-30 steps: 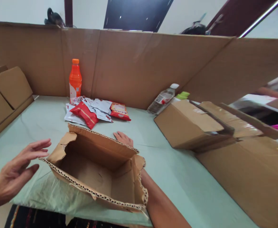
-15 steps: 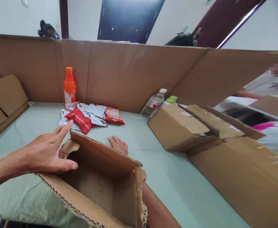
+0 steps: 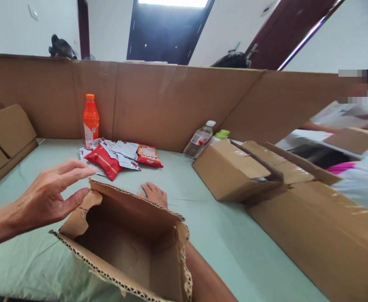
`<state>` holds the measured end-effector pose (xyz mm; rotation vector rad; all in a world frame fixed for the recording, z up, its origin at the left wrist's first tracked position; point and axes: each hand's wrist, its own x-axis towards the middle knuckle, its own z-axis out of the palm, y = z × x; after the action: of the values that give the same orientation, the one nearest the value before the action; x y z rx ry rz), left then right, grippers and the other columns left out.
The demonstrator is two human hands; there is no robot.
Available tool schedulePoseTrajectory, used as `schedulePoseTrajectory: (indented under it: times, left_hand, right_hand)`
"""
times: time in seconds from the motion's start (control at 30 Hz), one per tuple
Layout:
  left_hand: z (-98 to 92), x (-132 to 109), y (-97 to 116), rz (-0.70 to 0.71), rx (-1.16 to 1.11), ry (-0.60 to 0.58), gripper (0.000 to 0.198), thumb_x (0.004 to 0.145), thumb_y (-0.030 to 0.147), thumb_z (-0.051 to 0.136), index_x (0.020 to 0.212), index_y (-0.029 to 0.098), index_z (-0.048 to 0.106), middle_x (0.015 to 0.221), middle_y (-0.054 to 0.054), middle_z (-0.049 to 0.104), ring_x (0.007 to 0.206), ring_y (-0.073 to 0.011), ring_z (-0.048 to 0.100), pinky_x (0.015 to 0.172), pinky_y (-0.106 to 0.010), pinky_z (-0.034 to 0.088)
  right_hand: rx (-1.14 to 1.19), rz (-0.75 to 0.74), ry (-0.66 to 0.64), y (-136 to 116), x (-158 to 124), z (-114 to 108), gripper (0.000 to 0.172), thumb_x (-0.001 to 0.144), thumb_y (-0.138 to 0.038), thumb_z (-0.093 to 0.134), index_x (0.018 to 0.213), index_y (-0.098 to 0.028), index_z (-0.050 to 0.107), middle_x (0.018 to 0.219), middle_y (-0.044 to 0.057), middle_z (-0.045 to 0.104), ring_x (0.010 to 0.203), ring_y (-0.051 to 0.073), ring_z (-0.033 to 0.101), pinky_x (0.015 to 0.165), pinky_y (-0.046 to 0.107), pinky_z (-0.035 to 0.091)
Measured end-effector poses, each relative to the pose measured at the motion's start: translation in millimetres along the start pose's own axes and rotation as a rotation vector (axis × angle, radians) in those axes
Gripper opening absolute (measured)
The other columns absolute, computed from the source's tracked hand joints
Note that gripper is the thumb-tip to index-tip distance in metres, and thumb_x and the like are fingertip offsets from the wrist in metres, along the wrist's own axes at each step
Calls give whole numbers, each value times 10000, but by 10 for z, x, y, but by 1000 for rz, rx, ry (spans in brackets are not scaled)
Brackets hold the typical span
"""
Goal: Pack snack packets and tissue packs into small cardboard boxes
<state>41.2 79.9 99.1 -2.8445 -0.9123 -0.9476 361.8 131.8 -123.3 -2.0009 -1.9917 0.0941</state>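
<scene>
An open cardboard box (image 3: 121, 247) with ragged edges stands in front of me, its bare inside showing. My left hand (image 3: 61, 188) hovers over its left end, fingers stretched out and thumb apart, holding nothing. Behind the box's far wall, my right hand (image 3: 154, 194) rests on the green cloth with fingers spread; the forearm passes round the box's right side, and part of the hand is hidden. Beyond the box lies a pile of snack packets: a red packet (image 3: 104, 162), several white sachets (image 3: 125, 149) and a red-and-yellow packet (image 3: 149, 156).
An orange drink bottle (image 3: 91, 119) stands behind the packets. A clear water bottle (image 3: 199, 139) and a green-capped bottle (image 3: 222, 135) lean near closed cardboard boxes (image 3: 231, 167) at right. More boxes (image 3: 11, 130) sit left. A cardboard wall (image 3: 171, 105) closes the back; a person (image 3: 366, 167) is at right.
My left hand has lifted off the box's left end and moved slightly left, uncovering the torn flap. My right hand stays behind the box. The view has tilted slightly up.
</scene>
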Motion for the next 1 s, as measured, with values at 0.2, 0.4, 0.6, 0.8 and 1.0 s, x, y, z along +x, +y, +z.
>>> schedulePoseTrajectory:
  times: [0.2, 0.4, 0.6, 0.8, 1.0]
  left_hand:
    - [-118, 369, 133, 155, -202, -606, 380, 884, -26, 527, 1029, 219, 779, 909, 1, 768, 762, -128, 712, 668, -219, 495]
    - [96, 552, 502, 302, 254, -932, 180, 822, 115, 719, 666, 195, 758, 724, -53, 759, 592, -204, 658, 498, -350, 341]
    - [138, 532, 600, 318, 389, -956, 197, 787, 192, 813, 599, 155, 768, 583, -109, 726, 549, -240, 663, 481, -357, 325]
    - [3, 443, 516, 252, 354, -970, 203, 760, 122, 770, 577, 202, 737, 609, -74, 715, 625, -243, 651, 521, -347, 356]
    - [-139, 352, 323, 152, 228, -893, 249, 770, 66, 707, 574, 217, 679, 631, -24, 692, 541, -185, 589, 521, -332, 352]
  right_hand:
    - [1, 13, 5, -14, -12, -8, 427, 1020, -363, 486, 1388, -247, 670, 1553, 127, 565, 1459, 340, 478, 1141, 475, 408]
    - [-5, 22, -7, -18, 31, -2, 417, 1017, -352, 498, 1386, -261, 670, 1553, 123, 563, 1439, 353, 495, 1135, 481, 407]
    - [7, 21, -38, -25, 50, -48, 413, 1010, -340, 512, 1378, -245, 672, 1542, 139, 571, 1438, 351, 494, 1142, 480, 394]
    - [12, 20, -35, -41, 15, -78, 441, 1025, -344, 484, 1402, -200, 661, 1555, 161, 553, 1452, 350, 475, 1165, 463, 371]
    - [-9, 14, -24, -48, 19, -87, 403, 1003, -323, 521, 1364, -249, 686, 1512, 141, 596, 1412, 353, 510, 1117, 472, 410]
